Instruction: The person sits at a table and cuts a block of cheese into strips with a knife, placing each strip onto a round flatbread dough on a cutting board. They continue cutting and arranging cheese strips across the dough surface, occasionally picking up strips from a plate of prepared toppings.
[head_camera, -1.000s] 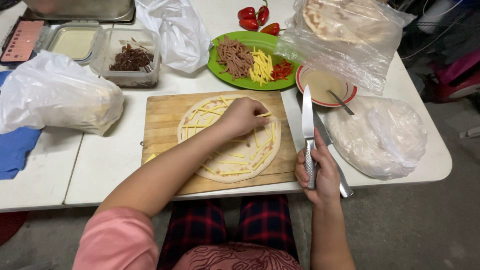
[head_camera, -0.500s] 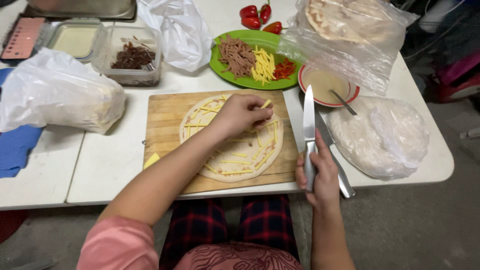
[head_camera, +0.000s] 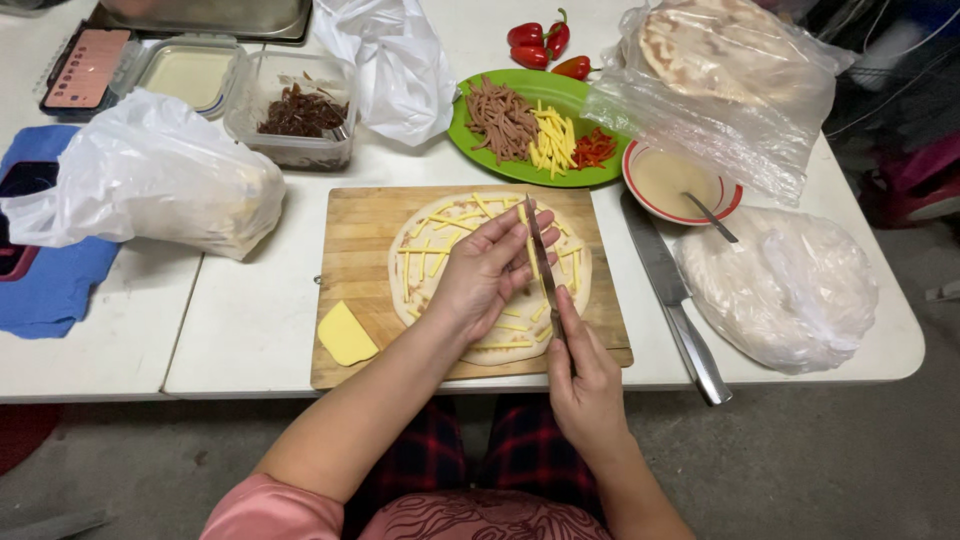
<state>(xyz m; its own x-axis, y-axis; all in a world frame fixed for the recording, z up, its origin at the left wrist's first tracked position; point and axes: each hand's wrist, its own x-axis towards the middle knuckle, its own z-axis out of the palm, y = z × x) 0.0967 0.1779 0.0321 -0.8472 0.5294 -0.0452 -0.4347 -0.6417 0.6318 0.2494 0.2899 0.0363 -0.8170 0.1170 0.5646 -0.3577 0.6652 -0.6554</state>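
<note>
right hand (head_camera: 585, 385) holds knife (head_camera: 543, 265); left hand (head_camera: 485, 268) fingers touch blade.

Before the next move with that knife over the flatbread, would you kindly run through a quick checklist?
1. Right hand grips the small knife by its handle: ok.
2. Left hand fingers clear of the blade: not ok, they touch it.
3. Flatbread lies flat on the cutting board: ok.
4. Board fully on the table: ok.
5. Large knife safely placed: not ok, its handle overhangs the table edge.
</note>
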